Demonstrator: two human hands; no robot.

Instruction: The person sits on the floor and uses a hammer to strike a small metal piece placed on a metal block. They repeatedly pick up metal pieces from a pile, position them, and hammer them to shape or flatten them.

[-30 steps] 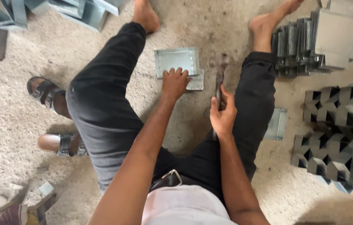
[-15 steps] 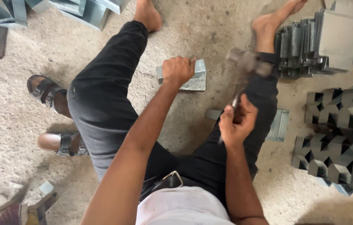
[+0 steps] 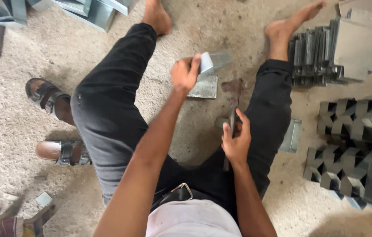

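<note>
The person sits on a gritty concrete floor (image 3: 27, 131), legs spread. The left hand (image 3: 185, 74) is lifted between the knees, fingers wrapped round the near edge of a bent sheet-metal piece (image 3: 214, 60) — a firm, closed grip, with the piece tilted up off the ground. Directly under it lies a flat metal plate (image 3: 203, 87), on the floor and apart from the raised piece.

The right hand (image 3: 236, 141) is curled shut round the handle of a hammer (image 3: 232, 115), whose dark head sits low, near the plate and close to the right leg. The handle runs out of the fist towards the body.

Surroundings: a tight stack of folded metal pieces (image 3: 326, 52) beside the right foot, a block of interlocked folded pieces (image 3: 357, 145) further right, one loose piece (image 3: 291, 136) by the right thigh, more sheet stock (image 3: 93, 11) at top left, and a pair of sandals (image 3: 56, 127) outside the left leg.

Assessment of good practice — the bent piece should sit flat and square on the plate before any blow, with the holding fingers kept back from the fold line. The hammer looks held fairly close to the head, which favours short, controlled taps. Bare feet lie near sharp edges; care is warranted.
</note>
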